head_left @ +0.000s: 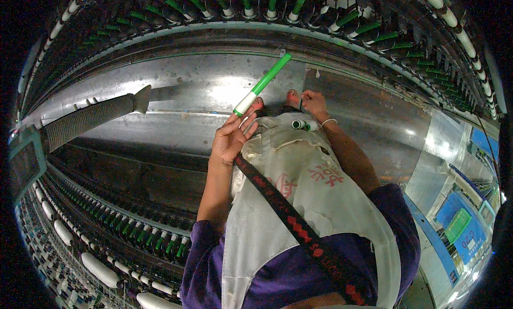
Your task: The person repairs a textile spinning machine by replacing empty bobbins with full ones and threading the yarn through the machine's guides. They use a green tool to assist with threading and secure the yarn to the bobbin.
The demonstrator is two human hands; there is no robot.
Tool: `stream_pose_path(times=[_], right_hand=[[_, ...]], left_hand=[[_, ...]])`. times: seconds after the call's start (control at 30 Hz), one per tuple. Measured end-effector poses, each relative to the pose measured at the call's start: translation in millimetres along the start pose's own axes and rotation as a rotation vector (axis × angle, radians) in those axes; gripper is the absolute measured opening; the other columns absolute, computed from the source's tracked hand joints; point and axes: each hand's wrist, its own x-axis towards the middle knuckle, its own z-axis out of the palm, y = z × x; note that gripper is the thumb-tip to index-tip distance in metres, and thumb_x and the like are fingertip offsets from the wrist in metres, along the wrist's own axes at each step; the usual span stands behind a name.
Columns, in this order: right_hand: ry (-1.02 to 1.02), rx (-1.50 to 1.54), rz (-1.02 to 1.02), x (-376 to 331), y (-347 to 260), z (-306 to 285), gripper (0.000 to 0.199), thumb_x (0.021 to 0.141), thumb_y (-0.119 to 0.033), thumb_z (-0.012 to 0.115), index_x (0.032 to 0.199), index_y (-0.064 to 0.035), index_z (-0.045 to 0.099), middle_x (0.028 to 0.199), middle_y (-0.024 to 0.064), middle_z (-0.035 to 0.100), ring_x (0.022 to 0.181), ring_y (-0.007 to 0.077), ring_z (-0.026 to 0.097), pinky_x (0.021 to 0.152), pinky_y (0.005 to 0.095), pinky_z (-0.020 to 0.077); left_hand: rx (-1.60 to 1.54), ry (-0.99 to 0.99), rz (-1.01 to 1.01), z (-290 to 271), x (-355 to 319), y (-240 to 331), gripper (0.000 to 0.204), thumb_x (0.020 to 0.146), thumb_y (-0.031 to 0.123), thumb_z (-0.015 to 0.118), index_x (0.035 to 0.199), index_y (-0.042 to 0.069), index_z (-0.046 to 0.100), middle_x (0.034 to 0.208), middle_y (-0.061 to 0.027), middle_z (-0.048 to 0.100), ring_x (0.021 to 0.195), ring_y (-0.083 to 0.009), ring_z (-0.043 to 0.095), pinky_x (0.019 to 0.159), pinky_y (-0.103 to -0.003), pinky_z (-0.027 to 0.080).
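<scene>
My left hand (pixel 231 139) holds a long green bobbin (pixel 270 76) by its lower end. White yarn is wound around the part closest to my fingers, and the bare green tube slants up and away to the right. Closed in a pinch, my right hand (pixel 315 104) is just beyond the apron's right side. A short, thin dark thing (pixel 301 103) shows at its fingertips, too small to name. Between my hands, the round ends of a white-and-green bobbin (pixel 298 125) and another beside it (pixel 308 127) stick out of the pale apron's (pixel 278 154) pocket.
A row of spindles with green bobbins (pixel 246 3) curves along the far machine. Another machine row (pixel 144 234) runs at lower left. A grey corrugated hose (pixel 88 121) with a flared nozzle juts in from the left. A green basket (pixel 458 226) shows at right.
</scene>
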Motion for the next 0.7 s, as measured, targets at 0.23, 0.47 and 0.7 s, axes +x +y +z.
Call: stream_pose_path(times=[0.23,0.47,0.7], right_hand=[[0.015,-0.038,0.038,8.5,13.8,9.5,0.034,0.072,-0.044,0.066,0.094,-0.0188,0.072,0.087,0.0067,0.07,0.081,0.0243,0.068,0.075,0.0361,0.0538],[0.002,-0.052,-0.002,7.2,9.1,8.9,0.032,0.073,-0.043,0.064,0.091,-0.0176,0.072,0.083,0.0067,0.07,0.08,0.0249,0.068,0.072,0.0368,0.0533],[0.0,0.024,-0.083,-14.0,-29.3,-9.8,0.022,0.074,-0.037,0.063,0.078,-0.0157,0.067,0.074,0.0042,0.067,0.069,0.0189,0.064,0.065,0.0331,0.0514]], left_hand=[[0.001,0.01,-0.002,-0.7,0.1,-0.2,0.056,0.085,0.015,0.06,0.137,0.003,0.041,0.142,-0.0166,0.042,0.131,-0.0319,0.04,0.108,-0.047,0.032],[-0.007,0.017,0.002,0.1,0.1,-0.2,0.054,0.086,0.014,0.058,0.136,0.003,0.042,0.142,-0.0168,0.042,0.131,-0.0321,0.04,0.109,-0.047,0.032],[-0.005,0.009,0.001,2.0,-0.4,0.1,0.055,0.086,0.014,0.058,0.137,0.003,0.04,0.141,-0.017,0.043,0.13,-0.032,0.041,0.109,-0.047,0.032]])
